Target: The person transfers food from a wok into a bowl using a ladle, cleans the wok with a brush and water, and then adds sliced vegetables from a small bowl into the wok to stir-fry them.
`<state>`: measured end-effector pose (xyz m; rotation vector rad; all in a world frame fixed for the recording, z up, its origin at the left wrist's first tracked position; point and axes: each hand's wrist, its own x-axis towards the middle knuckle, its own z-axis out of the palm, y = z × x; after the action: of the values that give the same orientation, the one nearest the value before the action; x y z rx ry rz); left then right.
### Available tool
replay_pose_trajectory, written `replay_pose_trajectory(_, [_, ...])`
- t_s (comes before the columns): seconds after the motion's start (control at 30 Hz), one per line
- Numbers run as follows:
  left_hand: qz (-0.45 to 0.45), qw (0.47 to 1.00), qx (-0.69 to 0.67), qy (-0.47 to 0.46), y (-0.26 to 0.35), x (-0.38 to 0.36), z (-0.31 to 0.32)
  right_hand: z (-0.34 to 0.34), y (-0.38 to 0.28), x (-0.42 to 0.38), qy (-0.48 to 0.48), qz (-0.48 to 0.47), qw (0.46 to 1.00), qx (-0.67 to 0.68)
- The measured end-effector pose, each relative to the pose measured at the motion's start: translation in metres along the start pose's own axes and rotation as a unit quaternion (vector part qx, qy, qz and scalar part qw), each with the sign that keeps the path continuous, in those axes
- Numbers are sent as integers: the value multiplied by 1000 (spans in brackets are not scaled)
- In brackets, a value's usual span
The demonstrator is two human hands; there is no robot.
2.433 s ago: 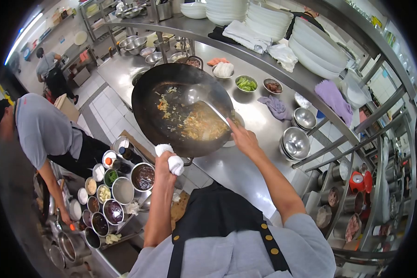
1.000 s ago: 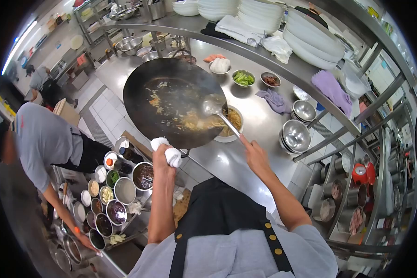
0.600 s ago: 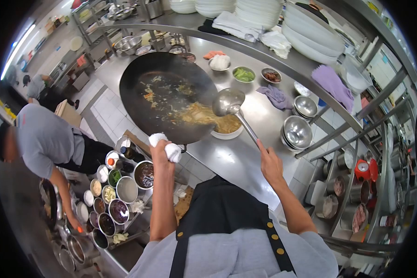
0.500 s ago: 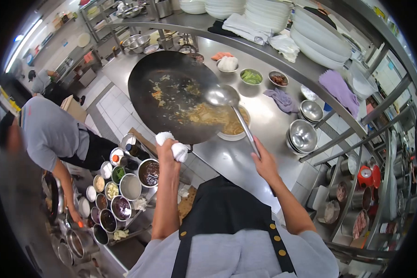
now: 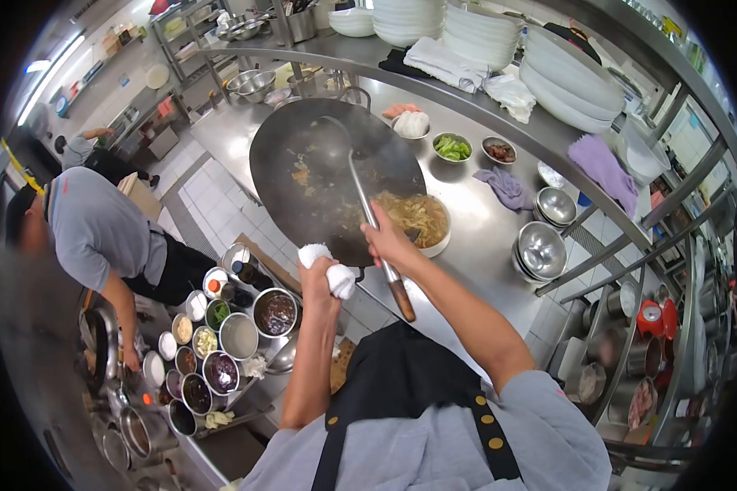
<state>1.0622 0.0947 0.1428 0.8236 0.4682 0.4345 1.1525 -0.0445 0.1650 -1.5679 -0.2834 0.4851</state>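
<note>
My left hand is closed around a folded white cloth at the near handle of a large dark wok. The wok is tilted, its right edge over a white bowl on the steel counter. Pale noodle-like food lies in the bowl and along that edge, with scraps spread over the wok's inside. My right hand grips the metal shaft of a ladle above its wooden end. The ladle's head is over the far part of the wok, hazy in steam.
Small bowls of green vegetable pieces and dark red pieces stand behind, near a purple cloth and stacked metal bowls. A shelf of white plates overhangs the counter. Seasoning pots and a co-worker are at left.
My right hand has moved left and up over the wok, carrying the ladle's head from the right rim to the far inside. More food now lies in the white bowl.
</note>
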Motion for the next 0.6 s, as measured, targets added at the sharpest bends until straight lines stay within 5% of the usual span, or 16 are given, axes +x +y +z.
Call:
replay_pose_trajectory(0.07, [2, 1000, 3, -2, -1, 4, 1, -14, 6, -22, -40, -35, 974, -221])
replay_pose_trajectory(0.13, [-19, 999, 4, -27, 2, 10, -4, -41, 64, -37, 29, -314, 866, -388])
replay_pose_trajectory(0.27, [-38, 999, 2, -19, 5, 13, -11, -123, 74, -97, 13, -145, 804, -577])
replay_pose_trajectory(0.4, [-47, 997, -5, -61, 5, 14, -18, -127, 60, -91, 48, -117, 810, -573])
replay_pose_trajectory(0.53, [-29, 999, -19, -26, 7, 1, 0, -70, 52, -24, 136, -310, 847, -409])
replay_pose_trajectory(0.6, [-54, 998, -27, -15, 4, 2, 0, -52, 43, -8, 124, -252, 862, -423])
